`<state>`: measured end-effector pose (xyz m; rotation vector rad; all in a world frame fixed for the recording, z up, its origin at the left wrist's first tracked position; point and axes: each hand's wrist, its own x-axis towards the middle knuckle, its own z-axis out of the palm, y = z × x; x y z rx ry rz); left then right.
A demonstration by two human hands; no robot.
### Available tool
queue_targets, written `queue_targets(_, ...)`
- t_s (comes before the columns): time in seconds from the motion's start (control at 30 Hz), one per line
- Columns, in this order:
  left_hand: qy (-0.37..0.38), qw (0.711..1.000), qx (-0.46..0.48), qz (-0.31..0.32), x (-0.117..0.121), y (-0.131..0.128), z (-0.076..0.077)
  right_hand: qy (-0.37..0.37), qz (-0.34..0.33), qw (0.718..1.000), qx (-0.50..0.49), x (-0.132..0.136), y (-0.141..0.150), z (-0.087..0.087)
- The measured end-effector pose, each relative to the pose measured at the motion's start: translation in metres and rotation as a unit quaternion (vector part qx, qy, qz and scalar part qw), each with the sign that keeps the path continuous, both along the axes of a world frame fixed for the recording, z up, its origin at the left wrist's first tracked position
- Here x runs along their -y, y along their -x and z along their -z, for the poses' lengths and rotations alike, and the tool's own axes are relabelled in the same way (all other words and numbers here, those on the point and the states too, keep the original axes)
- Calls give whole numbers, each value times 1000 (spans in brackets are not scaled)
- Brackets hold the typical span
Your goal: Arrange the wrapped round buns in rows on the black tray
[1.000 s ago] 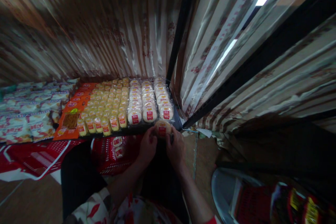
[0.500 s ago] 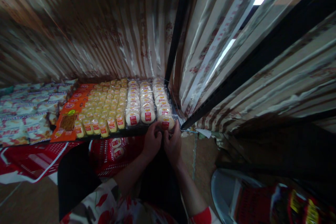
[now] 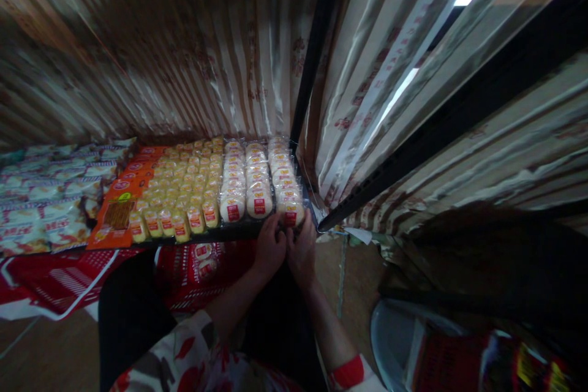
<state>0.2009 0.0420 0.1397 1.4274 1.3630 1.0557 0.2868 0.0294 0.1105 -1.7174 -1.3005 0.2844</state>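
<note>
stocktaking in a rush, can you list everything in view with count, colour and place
round packets: three rows, pale with red labels, shelf's right end
yellow packets: many, yellow, left of those
orange packets: several, orange, further left
snack bags: many, white and blue, far left
shelf: one, black, beneath these
red basket: one or two, red, below the shelf
sheeting: count unclear, pale, behind and right
posts: at least two, black, centre and right
tub: one, grey, lower right
floor: one, brown, below
sleeves: two, white and red, bottom
left hand, right hand: two, bare, at the rightmost row's front packet
</note>
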Motion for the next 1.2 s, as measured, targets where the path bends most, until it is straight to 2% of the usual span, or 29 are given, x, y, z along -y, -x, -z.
queue_targets(0.27, 8, 998, -60, 7, -1, -1, -1, -20, 3, 999, 28, -4, 1, 10)
queue_targets(0.53, -44, 994, -98, 38, 9, 7, 3, -20, 10, 1000, 14, -6, 2, 10)
queue_targets(0.73, -133, 965, -194, 118, 6, 12, 13, -16, 14, 999, 24, -6, 3, 10)
queue_targets(0.9, -168, 939, -251, 162, 4, 13, 28, -16, 2, 999, 37, -5, 2, 6)
queue_targets(1.07, -184, 936, -237, 187, 3, 13, 30, -32, -3, 997, 63, -9, -1, 4)
queue_targets(1.2, -176, 941, -223, 185, -1, 12, 28, -16, -12, 998, 55, -20, -4, 7)
